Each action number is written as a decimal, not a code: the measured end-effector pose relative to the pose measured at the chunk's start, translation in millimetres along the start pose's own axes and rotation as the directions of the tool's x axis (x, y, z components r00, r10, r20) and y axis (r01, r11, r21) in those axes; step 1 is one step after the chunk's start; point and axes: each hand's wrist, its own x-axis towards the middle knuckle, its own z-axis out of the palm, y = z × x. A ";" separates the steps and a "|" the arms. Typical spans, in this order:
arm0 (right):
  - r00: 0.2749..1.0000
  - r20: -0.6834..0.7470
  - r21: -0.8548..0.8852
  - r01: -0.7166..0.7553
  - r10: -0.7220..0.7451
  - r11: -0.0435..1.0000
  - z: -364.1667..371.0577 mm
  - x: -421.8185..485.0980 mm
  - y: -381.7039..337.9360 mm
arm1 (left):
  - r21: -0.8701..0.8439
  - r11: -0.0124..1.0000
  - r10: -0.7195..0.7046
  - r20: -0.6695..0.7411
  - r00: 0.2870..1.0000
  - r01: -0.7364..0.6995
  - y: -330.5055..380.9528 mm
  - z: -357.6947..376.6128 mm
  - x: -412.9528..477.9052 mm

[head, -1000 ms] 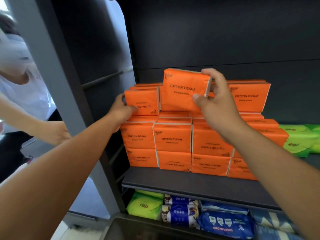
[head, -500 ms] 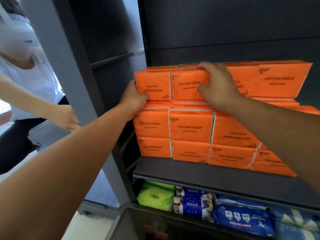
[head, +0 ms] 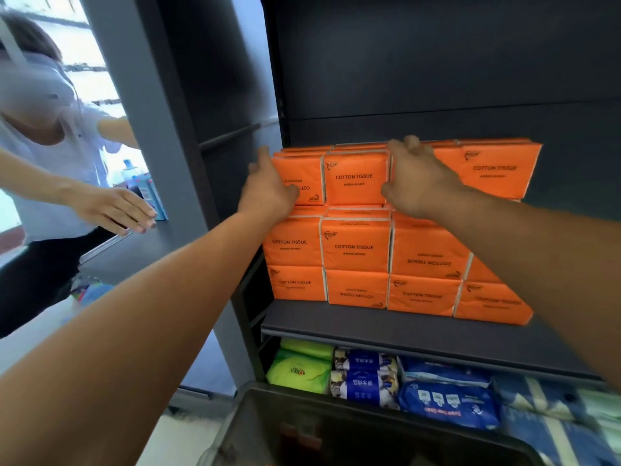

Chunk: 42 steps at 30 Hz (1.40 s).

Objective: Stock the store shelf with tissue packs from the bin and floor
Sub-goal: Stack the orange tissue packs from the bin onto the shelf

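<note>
Orange plastic-wrapped tissue packs (head: 356, 178) stacked three rows; left hand (head: 268, 193), right hand (head: 416, 179), fingers spread, pressing top row between them. Nearly done, seemingly.

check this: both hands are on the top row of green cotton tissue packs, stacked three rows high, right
Wrong colour: the head view shows the left hand and right hand on the top row of orange cotton tissue packs, stacked three rows high.

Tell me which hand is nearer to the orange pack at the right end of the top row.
Right. The right hand rests just left of that orange pack; the left hand touches the leftmost pack, far across the row.
</note>
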 end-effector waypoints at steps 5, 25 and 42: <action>0.992 0.123 -0.143 0.008 0.010 0.990 -28.3 -50.5 -13.9 | 0.287 0.930 0.232 0.016 0.972 -0.227 27.4 -21.6 -54.5; 0.916 0.399 -0.103 -0.001 0.042 0.995 -57.4 -274.6 -25.1 | 0.581 0.762 0.103 0.327 0.939 -0.286 29.1 -47.9 -272.6; 0.788 0.597 -0.096 -0.116 0.150 0.989 42.2 -352.7 17.4 | 0.578 0.763 -0.079 0.528 0.845 -0.290 -50.6 28.7 -350.8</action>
